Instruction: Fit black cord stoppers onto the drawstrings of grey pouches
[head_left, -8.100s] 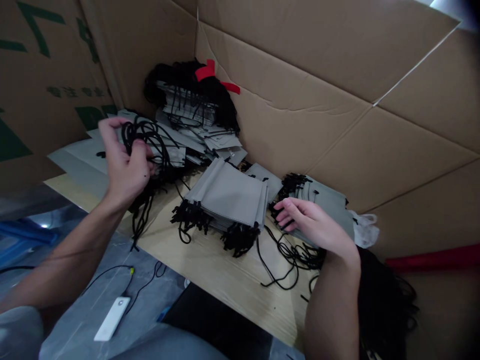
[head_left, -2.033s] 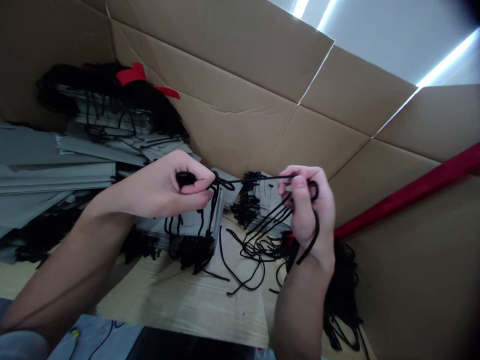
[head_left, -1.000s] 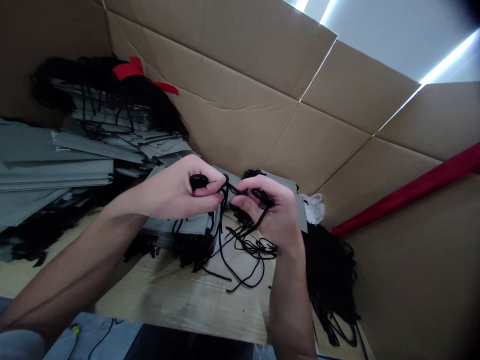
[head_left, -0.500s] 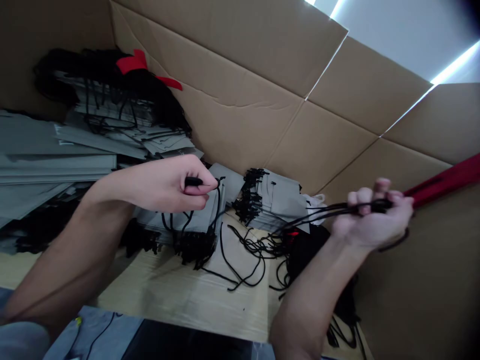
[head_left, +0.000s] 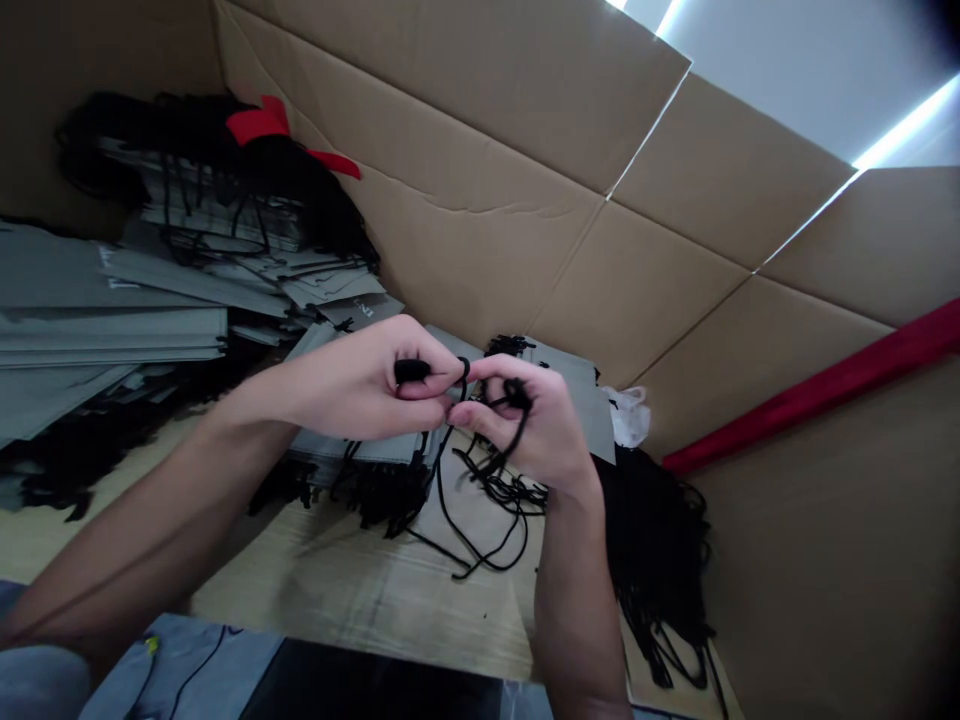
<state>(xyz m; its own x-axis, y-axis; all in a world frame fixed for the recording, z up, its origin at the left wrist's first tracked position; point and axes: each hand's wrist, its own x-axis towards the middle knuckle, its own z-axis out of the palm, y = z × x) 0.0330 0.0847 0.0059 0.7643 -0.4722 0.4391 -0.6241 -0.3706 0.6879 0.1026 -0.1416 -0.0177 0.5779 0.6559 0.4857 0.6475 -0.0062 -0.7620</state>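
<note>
My left hand (head_left: 375, 385) is closed, with a short black piece showing inside the curled fingers and a loop of black cord (head_left: 464, 375) at its fingertips. Close against it, my right hand (head_left: 536, 415) has thumb and forefinger at the same loop, while more bunched black cord (head_left: 516, 395) lies in its palm. Cord hangs below both hands in loose curves over a grey flat piece (head_left: 465, 520). Just behind the hands stands a stack of grey pieces (head_left: 574, 390) with black cord ends, partly hidden.
Grey stacks (head_left: 112, 320) fill the left side, with a black cord bundle (head_left: 315, 190) and red strip (head_left: 259, 122) above. A black cord heap (head_left: 652, 550) lies right. Cardboard walls (head_left: 487, 160) enclose the table (head_left: 360, 590); a dark red strip (head_left: 810, 390) crosses the right wall.
My right hand has moved left from beside the red strip to meet my left hand at the cord. The cords it was drawing out to the right are now gathered near its palm.
</note>
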